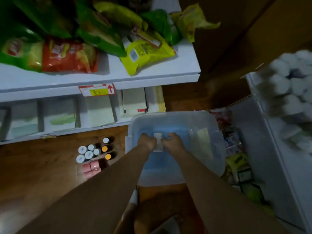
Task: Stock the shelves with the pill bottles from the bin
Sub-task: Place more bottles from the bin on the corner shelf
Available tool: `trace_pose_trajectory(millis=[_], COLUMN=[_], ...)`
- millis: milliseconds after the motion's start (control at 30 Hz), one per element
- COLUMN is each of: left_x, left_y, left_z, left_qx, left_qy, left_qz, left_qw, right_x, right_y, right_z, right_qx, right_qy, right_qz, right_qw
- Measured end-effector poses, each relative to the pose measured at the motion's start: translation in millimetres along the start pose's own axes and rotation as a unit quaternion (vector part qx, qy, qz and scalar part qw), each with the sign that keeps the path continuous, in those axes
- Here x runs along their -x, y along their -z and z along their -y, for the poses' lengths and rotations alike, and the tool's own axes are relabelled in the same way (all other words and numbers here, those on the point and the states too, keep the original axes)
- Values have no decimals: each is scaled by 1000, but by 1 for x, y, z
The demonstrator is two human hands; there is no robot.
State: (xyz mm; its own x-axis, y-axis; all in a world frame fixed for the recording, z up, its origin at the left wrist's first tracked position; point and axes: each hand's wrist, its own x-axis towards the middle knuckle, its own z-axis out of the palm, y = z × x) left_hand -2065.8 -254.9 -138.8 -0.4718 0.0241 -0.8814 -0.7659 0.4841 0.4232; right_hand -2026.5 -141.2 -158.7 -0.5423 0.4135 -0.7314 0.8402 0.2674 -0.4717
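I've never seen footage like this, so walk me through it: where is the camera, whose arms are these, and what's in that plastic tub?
No machine here: a person wears one camera on the head, looking down at their own arms. The left hand and right hand reach into a translucent plastic bin and together grip a small pale object, too blurred to name. Left of the bin, bottles with white and orange caps stand on the wooden floor beside pink boxes. Above, a white shelf holds red and green crisp bags.
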Motion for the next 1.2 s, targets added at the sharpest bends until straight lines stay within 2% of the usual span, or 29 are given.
trace_pose_trajectory(millis=[133, 267, 433, 533, 700, 767, 933, 1200], left_x=[-42, -40, 35, 113, 237, 279, 374, 499], left_y=[-19, -32, -10, 16, 46, 46, 28, -12], left_z=[12, 10, -24, -51, -106, -130, -172, -158], left_qx=[31, 121, 186, 266, 367, 360, 291, 173], left_qy=[36, 42, -95, -156, -214, -239, -271, -300], left_qz=[28, 36, 66, 146, 315, 364, 465, 591], left_qw=[998, 991, 976, 940, 849, 825, 791, 729], right_x=[-27, -31, 54, 128, 245, 288, 386, 516], right_y=[-21, -26, 41, 96, 182, 209, 260, 294], right_z=[-13, -19, 21, 45, 88, 101, 102, 49], right_qx=[-28, -75, -169, -197, -233, -237, -297, -349], right_qy=[-13, 0, 99, 187, 273, 297, 315, 336], right_qz=[27, 28, -39, -45, -70, -91, -204, -315], right_qw=[999, 997, 980, 961, 931, 920, 878, 816])
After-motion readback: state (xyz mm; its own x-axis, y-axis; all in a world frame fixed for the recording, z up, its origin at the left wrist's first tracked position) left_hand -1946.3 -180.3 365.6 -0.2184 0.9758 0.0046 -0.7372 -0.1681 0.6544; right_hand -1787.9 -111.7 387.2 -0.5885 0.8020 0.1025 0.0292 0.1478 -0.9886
